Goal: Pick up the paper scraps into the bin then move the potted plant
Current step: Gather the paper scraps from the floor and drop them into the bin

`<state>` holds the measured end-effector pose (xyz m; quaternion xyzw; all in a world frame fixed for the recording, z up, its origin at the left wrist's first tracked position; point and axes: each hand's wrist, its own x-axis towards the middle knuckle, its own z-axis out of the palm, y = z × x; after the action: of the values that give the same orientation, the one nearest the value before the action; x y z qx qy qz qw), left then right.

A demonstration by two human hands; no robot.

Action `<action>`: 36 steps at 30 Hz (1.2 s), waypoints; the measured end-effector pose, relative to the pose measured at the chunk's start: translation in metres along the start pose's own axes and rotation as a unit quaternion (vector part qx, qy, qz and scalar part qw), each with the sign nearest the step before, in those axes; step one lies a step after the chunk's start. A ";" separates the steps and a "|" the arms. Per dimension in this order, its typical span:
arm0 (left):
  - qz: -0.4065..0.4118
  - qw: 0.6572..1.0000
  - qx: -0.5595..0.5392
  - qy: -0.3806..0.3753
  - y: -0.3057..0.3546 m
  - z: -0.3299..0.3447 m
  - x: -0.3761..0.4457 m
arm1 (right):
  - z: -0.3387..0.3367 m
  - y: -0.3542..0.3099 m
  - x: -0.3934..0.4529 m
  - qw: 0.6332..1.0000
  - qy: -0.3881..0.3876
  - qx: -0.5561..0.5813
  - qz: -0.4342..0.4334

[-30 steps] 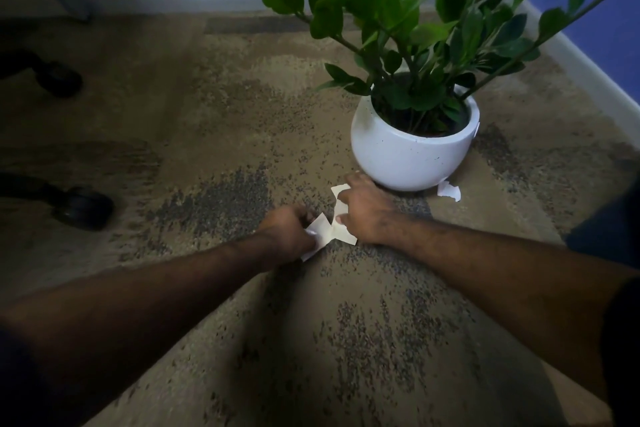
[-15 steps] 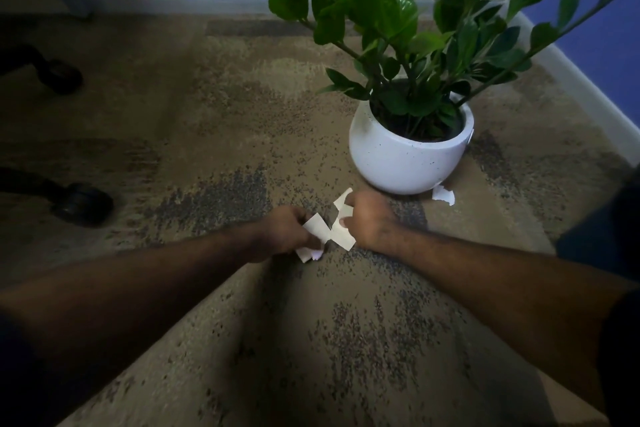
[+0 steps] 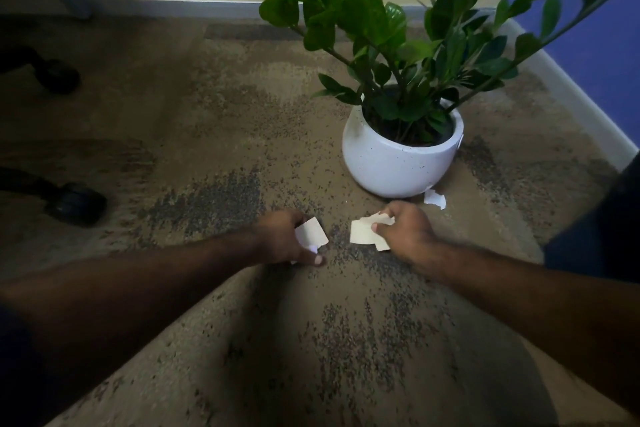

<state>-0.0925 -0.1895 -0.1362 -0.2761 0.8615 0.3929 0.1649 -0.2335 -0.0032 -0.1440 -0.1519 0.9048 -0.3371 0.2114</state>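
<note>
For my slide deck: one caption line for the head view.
Left hand and right hand each hold paper scraps; one scrap lies by the white pot.

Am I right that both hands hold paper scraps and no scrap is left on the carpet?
Not quite. The left hand and right hand do hold scraps, but the head view shows one scrap still on the carpet beside the white pot.

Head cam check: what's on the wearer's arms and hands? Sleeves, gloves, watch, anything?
Both forearms are bare up to the frame edges. The left hand and right hand wear no gloves, and no watch, ring or band shows. No sleeve cuff is clearly in view; dark fabric sits at the right edge of the frame, unclear what it belongs to.
</note>
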 end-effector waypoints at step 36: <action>-0.004 0.988 -0.149 0.050 0.075 0.006 -0.008 | -0.100 0.027 0.019 0.986 0.030 -0.151 0.061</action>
<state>-0.1313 -0.1421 -0.0926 -0.3200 0.7995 0.5019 0.0803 -0.3017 0.0630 -0.0985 -0.1166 0.9587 -0.1874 0.1793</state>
